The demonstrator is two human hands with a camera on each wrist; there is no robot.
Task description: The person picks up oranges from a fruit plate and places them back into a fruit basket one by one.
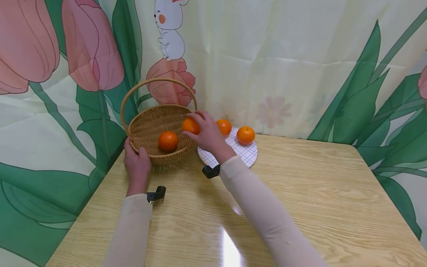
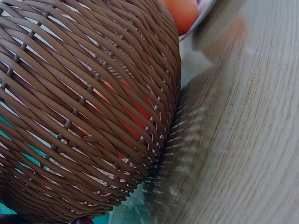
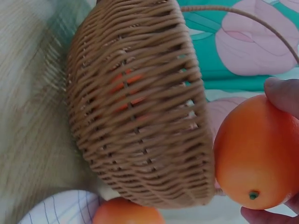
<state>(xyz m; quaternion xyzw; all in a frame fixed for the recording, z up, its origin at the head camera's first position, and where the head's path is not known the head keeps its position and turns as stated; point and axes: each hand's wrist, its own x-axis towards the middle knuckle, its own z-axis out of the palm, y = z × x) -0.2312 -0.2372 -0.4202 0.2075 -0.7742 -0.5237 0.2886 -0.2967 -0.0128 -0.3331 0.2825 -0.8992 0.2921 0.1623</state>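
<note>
A wicker basket [image 1: 160, 159] with a tall arched handle stands at the back left of the table, one orange [image 1: 168, 141] inside it. My left hand [image 1: 136, 163] grips the basket's near left rim. Between the thumb and fingers of my right hand [image 1: 210, 137] is another orange [image 1: 191, 126], held at the right side of the basket's rim. In the right wrist view this held orange [image 3: 257, 154] shows its green stem end, right beside the rim. Through the weave in the left wrist view, the orange in the basket [image 2: 135, 114] shows as red-orange patches.
Right of the basket lies a round white plate [image 1: 248, 157] with a blue grid pattern. Two oranges sit at its far side, one orange [image 1: 223, 127] partly behind my right hand and another orange [image 1: 245, 135] further right. A printed curtain [image 1: 240, 74] hangs behind the wooden table [image 1: 317, 193].
</note>
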